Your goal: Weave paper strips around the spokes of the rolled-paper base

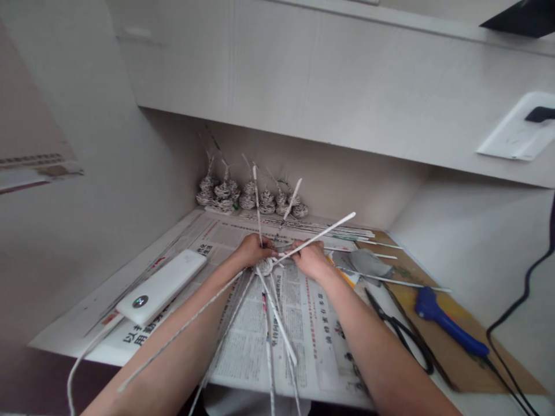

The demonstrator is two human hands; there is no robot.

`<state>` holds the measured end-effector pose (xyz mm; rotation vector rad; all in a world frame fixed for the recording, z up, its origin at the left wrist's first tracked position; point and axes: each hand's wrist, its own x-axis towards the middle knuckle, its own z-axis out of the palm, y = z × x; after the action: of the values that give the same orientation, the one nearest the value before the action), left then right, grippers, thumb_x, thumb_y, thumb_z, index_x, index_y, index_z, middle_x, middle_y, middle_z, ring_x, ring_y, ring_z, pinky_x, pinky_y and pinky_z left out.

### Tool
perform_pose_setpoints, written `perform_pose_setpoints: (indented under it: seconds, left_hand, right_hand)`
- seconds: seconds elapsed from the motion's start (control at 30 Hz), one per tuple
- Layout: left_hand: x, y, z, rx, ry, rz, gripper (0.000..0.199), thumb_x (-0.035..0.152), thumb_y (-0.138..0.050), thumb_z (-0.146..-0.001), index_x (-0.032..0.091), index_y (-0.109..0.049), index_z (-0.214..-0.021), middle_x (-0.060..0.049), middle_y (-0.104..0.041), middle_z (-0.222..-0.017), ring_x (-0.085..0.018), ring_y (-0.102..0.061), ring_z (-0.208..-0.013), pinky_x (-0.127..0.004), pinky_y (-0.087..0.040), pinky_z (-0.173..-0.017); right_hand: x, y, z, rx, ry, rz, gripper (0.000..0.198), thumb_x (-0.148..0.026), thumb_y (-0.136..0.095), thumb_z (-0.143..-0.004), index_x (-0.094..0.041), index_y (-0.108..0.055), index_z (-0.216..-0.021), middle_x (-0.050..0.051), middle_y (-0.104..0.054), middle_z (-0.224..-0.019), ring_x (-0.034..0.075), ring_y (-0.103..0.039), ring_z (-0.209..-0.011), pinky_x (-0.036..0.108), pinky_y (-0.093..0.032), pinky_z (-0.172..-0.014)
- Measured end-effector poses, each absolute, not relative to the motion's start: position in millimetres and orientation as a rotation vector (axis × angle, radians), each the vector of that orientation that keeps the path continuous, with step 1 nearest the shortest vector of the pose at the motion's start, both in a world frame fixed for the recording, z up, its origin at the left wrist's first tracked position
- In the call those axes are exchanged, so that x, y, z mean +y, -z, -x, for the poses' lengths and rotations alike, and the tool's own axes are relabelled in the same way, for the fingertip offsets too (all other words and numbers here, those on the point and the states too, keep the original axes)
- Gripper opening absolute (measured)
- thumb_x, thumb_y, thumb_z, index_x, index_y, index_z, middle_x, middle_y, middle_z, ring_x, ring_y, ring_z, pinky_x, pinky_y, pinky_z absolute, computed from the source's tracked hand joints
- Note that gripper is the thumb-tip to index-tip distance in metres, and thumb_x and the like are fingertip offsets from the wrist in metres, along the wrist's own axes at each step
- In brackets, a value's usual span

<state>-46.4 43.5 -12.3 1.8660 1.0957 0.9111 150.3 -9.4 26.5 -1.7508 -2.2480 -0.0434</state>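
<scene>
Two hands meet over the middle of the worktop (pixel 130 277), forearms stretched forward and converging. Fingers of the left hand (pixel 251 249) and the right hand (pixel 309 258) pinch the small woven paper hub (pixel 266 266) between them, just above the newspaper (pixel 303 329). Rolled paper rods (pixel 277 320) fan out from it. Scissors (pixel 401 329) and a blue glue gun (pixel 446 323) lie to the right, a white power bank (pixel 162 286) to the left.
</scene>
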Motion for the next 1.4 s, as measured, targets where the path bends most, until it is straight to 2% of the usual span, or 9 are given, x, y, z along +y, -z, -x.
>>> perform_pose_setpoints:
  seconds: [0.1,0.2,0.4,0.53,0.7,0.93,1.1,1.3,1.4]
  left_hand:
    - [42.8,6.5,53.6,1.109,-0.876,-1.867,0.022,0.036,-0.075,-0.056,0.016,-0.067,-0.057,0.001,-0.06,-0.053,-0.012,-0.048,-0.053,-0.022,-0.033,-0.051]
    - [41.7,-2.1,65.3,1.031,-0.83,-1.794,0.028,0.041,-0.075,-0.056,0.015,-0.065,-0.057,0.001,-0.058,-0.052,-0.012,-0.048,-0.05,-0.023,-0.034,-0.05]
    - [38.9,-6.1,77.7,0.967,-0.705,-1.677,0.03,0.039,-0.08,-0.052,0.014,-0.066,-0.06,0.0,-0.058,-0.052,-0.011,-0.048,-0.048,-0.023,-0.034,-0.049]
    - [38.4,-0.6,73.4,0.902,-0.603,-1.67,0.029,0.037,-0.081,-0.049,0.015,-0.064,-0.057,0.0,-0.058,-0.052,-0.011,-0.048,-0.049,-0.024,-0.034,-0.05]
    - [42.6,3.2,71.3,0.91,-0.59,-1.669,0.033,0.039,-0.082,-0.048,0.014,-0.062,-0.057,0.001,-0.058,-0.053,-0.011,-0.047,-0.051,-0.024,-0.035,-0.052]
    - [42.5,0.7,70.8,0.935,-0.649,-1.662,0.035,0.042,-0.08,-0.05,0.014,-0.058,-0.055,0.003,-0.053,-0.051,-0.01,-0.043,-0.05,-0.023,-0.032,-0.051]
    - [39.0,-2.9,72.1,0.907,-0.672,-1.673,0.036,0.044,-0.079,-0.052,0.014,-0.061,-0.058,0.001,-0.058,-0.057,-0.012,-0.047,-0.054,-0.023,-0.034,-0.054]
    - [41.8,-6.8,76.5,1.035,-0.797,-1.626,0.034,0.044,-0.08,-0.051,0.015,-0.064,-0.058,-0.002,-0.06,-0.057,-0.013,-0.048,-0.053,-0.024,-0.033,-0.052]
    - [41.7,-9.8,77.4,1.143,-0.908,-1.505,0.035,0.044,-0.081,-0.046,0.015,-0.067,-0.06,-0.001,-0.057,-0.052,-0.012,-0.043,-0.048,-0.025,-0.031,-0.048]
  right_hand:
    - [-7.4,-30.1,-156.7,-2.244,-0.009,1.793,0.027,-0.04,-0.047,-0.093,-0.023,-0.067,-0.091,0.007,-0.073,-0.087,0.025,-0.064,-0.089,0.036,-0.036,-0.082]
    - [-6.4,-37.9,-169.7,-2.12,0.089,1.878,0.03,-0.039,-0.043,-0.094,-0.021,-0.068,-0.09,0.01,-0.073,-0.086,0.026,-0.065,-0.084,0.034,-0.037,-0.074]
    - [8.7,-38.3,-175.7,-2.016,0.074,1.884,0.016,-0.026,-0.056,-0.085,-0.022,-0.071,-0.088,0.007,-0.073,-0.084,0.022,-0.066,-0.082,0.029,-0.039,-0.068]
    - [36.1,-30.8,-147.7,-2.168,-0.063,1.8,0.016,-0.024,-0.059,-0.083,-0.023,-0.072,-0.092,0.005,-0.074,-0.094,0.02,-0.065,-0.089,0.027,-0.04,-0.073]
    - [59.8,-20.8,-118.2,-2.316,-0.015,1.757,0.013,-0.025,-0.063,-0.081,-0.02,-0.071,-0.09,0.008,-0.071,-0.098,0.023,-0.06,-0.098,0.029,-0.037,-0.079]
    - [42.9,-32.2,-125.9,-2.389,0.32,1.432,0.025,-0.015,-0.043,-0.092,-0.019,-0.062,-0.108,0.009,-0.068,-0.095,0.023,-0.057,-0.094,0.037,-0.03,-0.088]
    - [15.3,-52.9,-135.3,-2.489,0.477,1.313,0.031,-0.011,-0.04,-0.092,-0.019,-0.06,-0.115,0.01,-0.065,-0.1,0.023,-0.055,-0.096,0.035,-0.033,-0.086]
    - [-8.3,-43.9,-166.3,-2.367,0.296,1.691,0.024,-0.016,-0.046,-0.09,-0.022,-0.069,-0.09,0.007,-0.066,-0.086,0.021,-0.058,-0.082,0.029,-0.038,-0.071]
    - [-20.8,-41.3,-174.8,-2.256,0.209,1.7,0.022,-0.018,-0.048,-0.09,-0.021,-0.069,-0.088,0.006,-0.066,-0.087,0.02,-0.059,-0.079,0.028,-0.039,-0.07]
